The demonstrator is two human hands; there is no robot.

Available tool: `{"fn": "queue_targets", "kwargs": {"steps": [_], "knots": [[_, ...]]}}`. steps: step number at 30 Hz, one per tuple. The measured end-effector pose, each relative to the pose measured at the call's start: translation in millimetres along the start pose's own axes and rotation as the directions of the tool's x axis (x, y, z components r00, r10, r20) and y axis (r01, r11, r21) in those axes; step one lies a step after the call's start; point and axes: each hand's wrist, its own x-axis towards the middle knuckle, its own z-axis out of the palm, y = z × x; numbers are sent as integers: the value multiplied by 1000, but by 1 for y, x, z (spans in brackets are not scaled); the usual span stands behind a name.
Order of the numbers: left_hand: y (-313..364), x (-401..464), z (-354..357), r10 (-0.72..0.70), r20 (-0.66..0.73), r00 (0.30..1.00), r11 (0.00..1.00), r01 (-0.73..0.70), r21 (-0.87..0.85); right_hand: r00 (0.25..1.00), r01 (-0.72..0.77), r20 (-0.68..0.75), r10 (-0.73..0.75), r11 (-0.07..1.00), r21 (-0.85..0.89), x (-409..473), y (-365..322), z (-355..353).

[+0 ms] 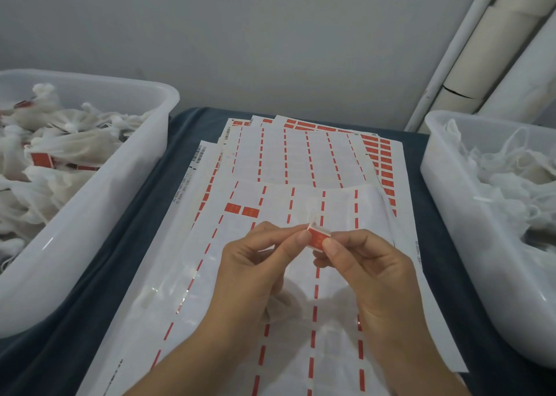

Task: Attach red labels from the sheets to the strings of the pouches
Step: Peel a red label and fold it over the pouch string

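My left hand (255, 263) and my right hand (370, 263) both pinch one small red label (318, 237) between thumb and forefinger, held above the top label sheet (210, 290). A sheer white pouch (288, 299) hangs faintly between and below my hands; its string is too thin to make out. Two red labels (241, 210) remain on the top sheet's upper left. More sheets (382, 161) lie fanned behind, some with full red rows.
A white plastic bin (99, 215) at the left holds several pouches with red labels. A second white bin (457, 215) at the right holds unlabelled pouches. The sheets lie on a dark blue cloth (144, 215). Cardboard tubes (487, 64) lean at the back right.
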Motion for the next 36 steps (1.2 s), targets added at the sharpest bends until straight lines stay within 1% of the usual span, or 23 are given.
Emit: {"fn": "queue_targets", "kwargs": {"steps": [14,17,19,22,24,26,27,28,29,30,32,33,34,35,36], "knots": [[-2,1,-1,-5,16,1000,1000,5,-23,1000,17,7,-18,999,32,-1,2,1],[-5,0,0,-53,25,998,997,54,-50,999,51,-5,-51,997,59,-4,6,5],[-7,1,-1,-82,10,997,995,83,-57,999,35,0,-35,993,114,-4,6,7],[-7,3,-3,-55,11,998,998,56,-31,998,-35,51,27,984,176,-1,7,5],[-5,2,-2,-34,41,999,999,34,-2,998,-27,57,21,994,106,0,8,3],[-8,2,1,-31,42,999,997,28,69,999,39,31,-38,999,-13,1,12,1],[-10,3,1,4,39,999,992,-9,124,998,54,23,-53,998,-30,2,14,0],[-11,2,0,101,40,994,969,-107,225,998,55,17,-55,997,-45,3,14,1],[-15,5,-3,265,58,962,877,-266,400,998,54,17,-53,997,-59,3,16,1],[-16,7,-6,384,111,917,737,-377,561,998,52,21,-51,996,-71,4,17,2],[-16,9,-10,457,188,869,521,-434,735,998,51,24,-50,997,-58,5,20,2],[-11,11,-13,428,142,892,550,-382,742,998,56,19,-55,998,-42,5,21,3],[-2,12,-15,401,10,916,654,-293,698,998,65,11,-64,996,-56,6,21,2],[7,19,-17,352,-160,922,807,-213,550,998,65,2,-65,995,-70,7,21,1],[18,28,-25,192,-289,938,943,-95,318,999,45,-4,-46,997,-59,8,22,-2]]}}
